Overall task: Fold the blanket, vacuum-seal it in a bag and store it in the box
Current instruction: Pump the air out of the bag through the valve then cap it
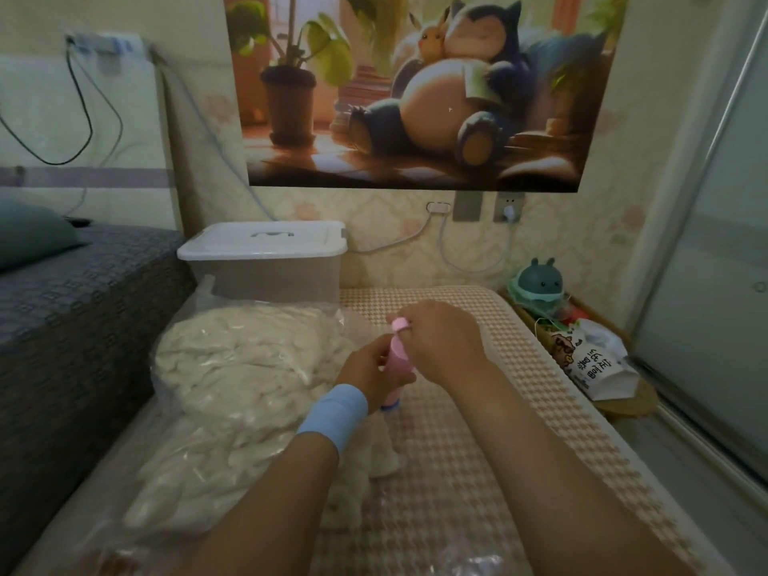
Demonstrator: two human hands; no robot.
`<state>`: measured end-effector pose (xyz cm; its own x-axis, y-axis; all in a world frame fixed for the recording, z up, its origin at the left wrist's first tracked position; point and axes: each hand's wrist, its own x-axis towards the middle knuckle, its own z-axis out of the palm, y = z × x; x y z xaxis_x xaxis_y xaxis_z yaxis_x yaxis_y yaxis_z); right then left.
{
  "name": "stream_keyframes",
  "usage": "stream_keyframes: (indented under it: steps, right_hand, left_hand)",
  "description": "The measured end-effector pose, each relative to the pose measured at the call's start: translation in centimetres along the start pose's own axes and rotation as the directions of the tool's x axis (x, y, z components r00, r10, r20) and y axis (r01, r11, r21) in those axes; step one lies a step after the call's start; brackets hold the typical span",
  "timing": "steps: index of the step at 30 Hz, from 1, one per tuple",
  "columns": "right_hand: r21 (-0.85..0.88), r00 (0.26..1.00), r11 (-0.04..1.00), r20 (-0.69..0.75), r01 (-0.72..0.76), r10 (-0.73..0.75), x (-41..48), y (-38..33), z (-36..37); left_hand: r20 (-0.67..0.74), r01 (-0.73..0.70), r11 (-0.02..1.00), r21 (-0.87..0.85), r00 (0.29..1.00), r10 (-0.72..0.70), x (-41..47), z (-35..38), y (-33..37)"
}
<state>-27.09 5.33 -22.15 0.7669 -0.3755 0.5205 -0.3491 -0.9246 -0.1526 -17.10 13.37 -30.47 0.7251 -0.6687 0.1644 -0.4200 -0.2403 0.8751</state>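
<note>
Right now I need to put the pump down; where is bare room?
The checked mat is bare right of the hands, up to the wall. Left is crowded: bagged blanket and lidded box.

We hold a slim pink hand pump (395, 370) upright — left hand (368, 374) around its barrel, right hand (442, 340) at its top handle. Beside it lies a clear plastic bag (199, 413) containing a cream folded blanket (245, 359); a white-lidded translucent box (266, 259) sits behind.
</note>
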Motion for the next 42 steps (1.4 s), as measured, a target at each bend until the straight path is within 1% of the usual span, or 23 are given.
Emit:
stream_keyframes:
  steps: [2,3,5,6,7,9,11,12,13,14,16,18,20,21,22,25,27,30,34,36,38,40,42]
  right_hand:
    - [-0.026,0.978,0.996,-0.188,0.086,-0.089,0.8,0.3,-2.0]
    - [-0.048,0.932,0.990,-0.334,0.129,-0.138,1.2,0.2,-3.4]
    - [-0.031,0.776,0.977,-0.602,0.212,-0.188,1.6,0.5,-5.7]
    - [-0.003,0.724,0.972,-0.666,0.235,-0.177,1.5,0.7,-5.8]
    - [0.028,0.713,0.969,-0.682,0.247,-0.162,1.1,1.0,-5.1]
    - [0.078,0.831,0.974,-0.538,0.215,-0.140,-0.1,2.1,-1.9]
    - [0.035,0.983,0.988,-0.119,0.148,-0.143,-1.3,3.4,1.8]
    - [-0.047,0.984,0.984,0.064,0.170,-0.167,-1.6,3.9,2.9]
    - [-0.095,0.972,0.973,0.125,0.211,-0.198,-1.5,4.1,3.0]
    - [-0.092,0.971,0.969,0.088,0.228,-0.220,-1.1,3.9,2.1]
    - [-0.046,0.948,0.966,-0.183,0.255,-0.259,0.0,2.7,-1.0]
    - [-0.020,0.813,0.958,-0.523,0.287,-0.254,0.8,1.5,-4.9]
    - [0.063,0.687,0.938,-0.698,0.340,-0.202,1.0,1.1,-5.7]
    - [0.067,0.690,0.944,-0.699,0.324,-0.187,0.6,1.0,-4.5]
    - [0.071,0.744,0.953,-0.643,0.296,-0.183,-0.1,1.2,-2.7]
    - [0.148,0.969,0.971,-0.188,0.190,-0.161,-2.0,2.4,2.7]
    - [0.164,0.988,0.974,-0.012,0.155,-0.156,-2.1,2.4,3.7]
    - [0.147,0.961,0.961,-0.185,0.233,-0.204,-0.3,1.3,0.7]
    - [0.083,0.731,0.940,-0.653,0.332,-0.200,1.5,0.0,-4.3]
    - [0.091,0.685,0.953,-0.714,0.290,-0.141,1.5,0.1,-3.9]
    - [0.118,0.824,0.970,-0.556,0.213,-0.114,0.4,0.7,-1.1]
    - [0.112,0.979,0.987,-0.182,0.116,-0.095,-1.0,1.6,2.4]
    - [0.028,0.996,0.996,0.045,0.082,-0.083,-1.5,2.2,3.5]
  left_hand:
    - [-0.023,-0.012,1.000,-0.020,1.000,0.011,0.0,0.2,0.0]
    - [-0.024,-0.017,1.000,-0.023,1.000,0.017,0.0,0.3,-0.1]
    - [0.001,-0.022,1.000,-0.007,1.000,0.022,0.0,0.4,0.0]
    - [0.019,-0.019,1.000,0.001,1.000,0.019,0.0,0.5,0.1]
    - [0.034,-0.016,1.000,0.007,0.999,0.016,-0.1,0.5,0.2]
    - [0.041,-0.009,1.000,0.019,0.999,0.008,-0.1,0.7,0.5]
    - [0.033,-0.012,0.999,0.047,0.999,0.011,-0.4,1.0,0.8]
    - [0.030,-0.014,0.998,0.056,0.999,0.013,-0.4,1.1,0.7]
    - [0.024,-0.016,0.998,0.058,1.000,0.015,-0.3,1.1,0.7]
    - [0.017,-0.015,0.999,0.051,1.000,0.015,-0.4,1.1,0.5]
    - [0.001,-0.027,0.998,0.055,1.000,0.027,-0.2,0.6,0.4]
    - [0.005,-0.043,0.996,0.082,0.999,0.043,0.0,0.1,0.3]
    - [0.022,-0.035,0.995,0.093,0.999,0.033,-0.1,-0.1,0.5]
    - [0.034,-0.019,0.996,0.082,0.999,0.016,-0.2,0.0,0.6]
    - [0.044,-0.012,0.997,0.074,0.999,0.009,-0.2,0.1,0.7]
    - [0.036,-0.031,0.992,0.123,0.999,0.027,-0.8,0.4,1.1]
    - [0.017,-0.052,0.988,0.146,0.999,0.050,-0.9,0.4,0.9]
    - [-0.017,-0.078,0.995,0.068,0.997,0.080,-0.9,-0.2,0.7]
    - [0.013,-0.083,0.992,0.092,0.997,0.083,-0.3,-0.8,0.3]
    - [0.034,-0.085,0.992,0.096,0.996,0.082,-0.4,-0.4,0.4]
    - [0.055,-0.082,0.992,0.094,0.995,0.077,-0.6,-0.1,0.9]
    - [0.069,-0.072,0.995,0.072,0.995,0.068,-0.9,0.0,1.4]
    - [0.066,-0.083,0.994,0.072,0.995,0.078,-1.0,0.1,1.5]
